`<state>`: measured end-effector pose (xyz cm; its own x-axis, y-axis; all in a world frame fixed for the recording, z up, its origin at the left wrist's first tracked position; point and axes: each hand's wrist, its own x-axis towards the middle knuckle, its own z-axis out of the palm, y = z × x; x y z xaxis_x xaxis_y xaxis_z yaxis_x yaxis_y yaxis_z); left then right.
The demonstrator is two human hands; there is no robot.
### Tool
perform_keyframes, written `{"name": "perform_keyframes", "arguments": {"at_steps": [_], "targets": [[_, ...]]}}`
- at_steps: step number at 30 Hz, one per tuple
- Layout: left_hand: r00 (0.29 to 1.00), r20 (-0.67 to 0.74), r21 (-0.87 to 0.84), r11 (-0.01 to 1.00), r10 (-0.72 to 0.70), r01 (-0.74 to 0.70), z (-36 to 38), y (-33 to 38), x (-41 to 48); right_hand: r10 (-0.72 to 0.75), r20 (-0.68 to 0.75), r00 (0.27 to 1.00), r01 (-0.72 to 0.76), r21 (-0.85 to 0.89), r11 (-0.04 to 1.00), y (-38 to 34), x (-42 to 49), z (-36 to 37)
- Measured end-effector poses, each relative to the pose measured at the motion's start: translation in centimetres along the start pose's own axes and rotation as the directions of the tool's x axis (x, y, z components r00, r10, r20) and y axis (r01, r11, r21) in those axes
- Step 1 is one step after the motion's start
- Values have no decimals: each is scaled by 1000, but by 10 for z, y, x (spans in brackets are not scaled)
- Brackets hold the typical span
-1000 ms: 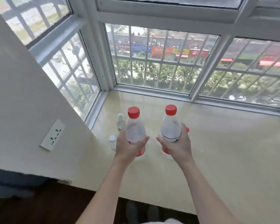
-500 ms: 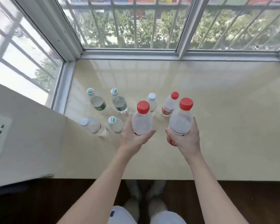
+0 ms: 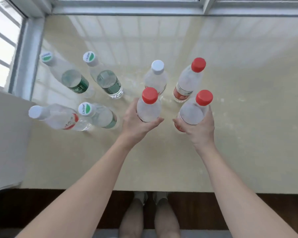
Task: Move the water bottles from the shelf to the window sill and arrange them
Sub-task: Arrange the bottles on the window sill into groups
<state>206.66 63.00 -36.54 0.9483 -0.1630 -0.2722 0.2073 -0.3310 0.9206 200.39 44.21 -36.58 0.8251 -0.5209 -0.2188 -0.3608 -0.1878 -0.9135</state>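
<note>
My left hand [image 3: 136,125] grips a red-capped water bottle [image 3: 149,104] upright over the beige window sill [image 3: 248,117]. My right hand [image 3: 199,129] grips a second red-capped bottle [image 3: 194,110] beside it. Just behind them stand a white-capped bottle [image 3: 156,77] and a third red-capped bottle [image 3: 189,79]. To the left stand several more: two green-labelled bottles [image 3: 65,74] [image 3: 104,78] at the back, a white-capped bottle [image 3: 57,117] and a green-capped one [image 3: 98,115] in front. Whether the held bottles touch the sill is hidden.
The window frame [image 3: 127,7] runs along the far edge and down the left side [image 3: 27,54]. A white wall corner [image 3: 5,140] juts in at the left. The sill's front edge [image 3: 162,190] drops to a dark floor, where my feet [image 3: 150,196] stand.
The view has tilted downward from the window to the sill. Both hands have carried their red-capped bottles lower, close to the standing group.
</note>
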Motion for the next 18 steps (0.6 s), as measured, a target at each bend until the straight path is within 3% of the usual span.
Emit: {"name": "perform_keyframes", "arguments": {"at_steps": [18], "targets": [[998,-10,6,998,68,-68,21,-43,-2,-41,26,999,42,-44,998,36,9,11]]}}
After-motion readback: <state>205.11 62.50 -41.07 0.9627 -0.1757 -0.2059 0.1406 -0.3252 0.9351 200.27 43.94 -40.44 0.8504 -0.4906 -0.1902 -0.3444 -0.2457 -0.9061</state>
